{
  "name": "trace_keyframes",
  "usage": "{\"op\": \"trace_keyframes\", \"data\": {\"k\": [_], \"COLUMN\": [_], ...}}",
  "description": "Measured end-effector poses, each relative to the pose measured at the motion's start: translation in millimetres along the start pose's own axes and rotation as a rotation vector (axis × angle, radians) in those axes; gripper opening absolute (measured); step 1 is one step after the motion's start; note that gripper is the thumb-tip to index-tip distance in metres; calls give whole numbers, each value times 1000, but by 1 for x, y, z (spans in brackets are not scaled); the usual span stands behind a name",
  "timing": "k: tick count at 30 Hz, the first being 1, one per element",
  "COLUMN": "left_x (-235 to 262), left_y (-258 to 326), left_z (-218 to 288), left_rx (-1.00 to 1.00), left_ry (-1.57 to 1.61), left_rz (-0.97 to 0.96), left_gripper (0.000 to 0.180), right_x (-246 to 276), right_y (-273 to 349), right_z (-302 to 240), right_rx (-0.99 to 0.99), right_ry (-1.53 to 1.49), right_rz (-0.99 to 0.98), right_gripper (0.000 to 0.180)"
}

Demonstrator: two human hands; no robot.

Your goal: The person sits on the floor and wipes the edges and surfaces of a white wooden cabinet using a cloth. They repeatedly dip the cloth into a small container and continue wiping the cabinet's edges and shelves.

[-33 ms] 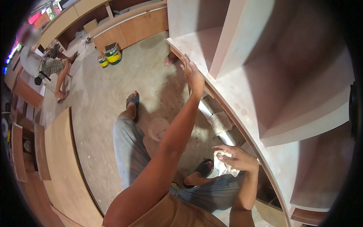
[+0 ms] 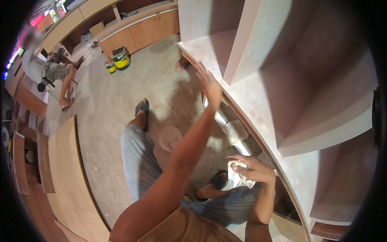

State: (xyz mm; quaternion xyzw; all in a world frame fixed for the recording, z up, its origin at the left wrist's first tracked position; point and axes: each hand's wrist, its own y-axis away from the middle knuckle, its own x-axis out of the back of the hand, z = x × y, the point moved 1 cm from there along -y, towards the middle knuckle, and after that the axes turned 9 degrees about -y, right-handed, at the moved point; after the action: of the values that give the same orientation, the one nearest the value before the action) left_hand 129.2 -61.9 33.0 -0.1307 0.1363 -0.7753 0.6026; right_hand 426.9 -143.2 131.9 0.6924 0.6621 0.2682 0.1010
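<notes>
My left hand (image 2: 209,85) lies against the front edge of a pale cabinet shelf (image 2: 258,117), fingers stretched out along the edge. A small grey patch shows at its fingertips; I cannot make out what it is. My right hand (image 2: 258,170) is closer to me, beside the lower stretch of the same curved edge. Its bent fingers and thumb hold a crumpled whitish cloth (image 2: 238,167). Above the shelf rises an upright divider (image 2: 246,40), and a curved lower panel (image 2: 326,139) joins it on the right.
A white tube (image 2: 242,147) with wrapping lies below the shelf edge. A round pale lid-like disc (image 2: 169,138) is on the floor by my leg. Paint cans (image 2: 120,59) stand near the far cabinets. A wooden panel (image 2: 64,169) lies left. Another person (image 2: 52,70) sits at far left.
My left hand has slid a little along the shelf edge toward me and to the right. My right hand and the cloth stay where they were.
</notes>
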Motion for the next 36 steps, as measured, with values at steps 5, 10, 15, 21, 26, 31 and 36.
{"op": "trace_keyframes", "data": {"k": [5,10,15,21,26,31,36], "left_x": [-5,-2,-11,15,-5,-1,-14], "left_y": [80,-42,63,-26,86,-52,43], "left_z": [26,8,28,45,29,7,26], "left_rx": [-120,131,-162,113,-132,119,-86], "left_ry": [-56,112,-8,179,-74,156,25], "left_rz": [-139,-22,-112,-106,-237,-50,-108], "left_gripper": [57,58,57,62,57,59,59], "right_x": [4,0,5,-1,7,1,2], "right_y": [-8,-12,-28,-24,-34,-24,-34], "right_z": [-5,0,-3,3,8,-1,-5], "right_rx": [77,56,64,79,39,13,-77], "right_ry": [67,27,126,50,115,46,82], "right_rz": [72,52,74,34,75,70,75], "right_gripper": [44,46,48,50,49,48,47]}}
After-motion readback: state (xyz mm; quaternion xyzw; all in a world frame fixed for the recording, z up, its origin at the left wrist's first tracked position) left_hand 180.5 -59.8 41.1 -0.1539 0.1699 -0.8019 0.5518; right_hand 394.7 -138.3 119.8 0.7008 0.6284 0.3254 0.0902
